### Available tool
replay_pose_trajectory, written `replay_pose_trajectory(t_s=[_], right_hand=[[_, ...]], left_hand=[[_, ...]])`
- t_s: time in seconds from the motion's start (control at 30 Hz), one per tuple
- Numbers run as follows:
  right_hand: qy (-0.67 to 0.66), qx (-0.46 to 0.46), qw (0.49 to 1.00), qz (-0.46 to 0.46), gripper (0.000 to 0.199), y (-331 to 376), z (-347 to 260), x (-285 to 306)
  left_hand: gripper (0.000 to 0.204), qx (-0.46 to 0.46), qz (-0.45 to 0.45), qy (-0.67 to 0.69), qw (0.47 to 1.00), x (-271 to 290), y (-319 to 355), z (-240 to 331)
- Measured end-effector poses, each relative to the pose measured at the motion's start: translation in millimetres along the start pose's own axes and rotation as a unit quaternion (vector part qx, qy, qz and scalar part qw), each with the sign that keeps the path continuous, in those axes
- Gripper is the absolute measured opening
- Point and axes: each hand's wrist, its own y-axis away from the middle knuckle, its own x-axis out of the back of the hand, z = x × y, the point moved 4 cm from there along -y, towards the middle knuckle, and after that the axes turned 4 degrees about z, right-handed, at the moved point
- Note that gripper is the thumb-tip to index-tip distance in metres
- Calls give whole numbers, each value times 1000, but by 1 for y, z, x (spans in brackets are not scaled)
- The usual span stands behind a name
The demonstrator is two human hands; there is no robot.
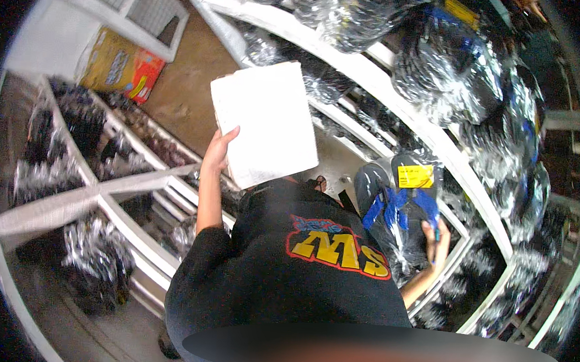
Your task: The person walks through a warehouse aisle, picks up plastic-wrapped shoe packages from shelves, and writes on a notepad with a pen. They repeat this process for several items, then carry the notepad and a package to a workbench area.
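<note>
My left hand [219,151] is closed on the left edge of a stack of white paper sheets [267,123], its thumb lying on top. The stack is held up in front of my body and looks blank from glare. On the right, my right hand [437,248] grips the edge of a pair of flip-flops [376,186] wrapped in clear plastic. The flip-flops have dark soles, blue straps and a yellow label [415,176]. A thin dark item, perhaps a pen, shows between the right fingers, too blurred to be sure.
White metal shelving [350,65] runs along the right, loaded with many plastic-wrapped dark packs [442,77]. More shelves [97,192] with similar packs [99,255] stand on the left. A yellow and red sack [121,64] sits at the far left by a white mesh-panelled door [173,34].
</note>
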Motion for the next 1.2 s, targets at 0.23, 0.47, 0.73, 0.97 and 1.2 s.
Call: replay_pose_trajectory(t_s=[0.23, 0.47, 0.73, 0.97, 1.2], right_hand=[[122, 20, 992, -8, 32, -59, 98, -85], [-2, 103, 993, -53, 23, -103, 97, -96], [-33, 115, 986, -115, 20, -114, 80, -126], [6, 106, 987, -125, 21, -111, 94, -123], [28, 104, 990, -88, 21, -99, 110, -118]], left_hand=[[47, -15, -62, 142, 988, -12, 15, 4], [43, -12, -15, 141, 990, -16, 36, -4], [44, 14, -6, 170, 985, -16, 61, -11], [42, -2, -2, 142, 990, -16, 64, -9], [42, 9, -39, 149, 988, -16, 53, -13]])
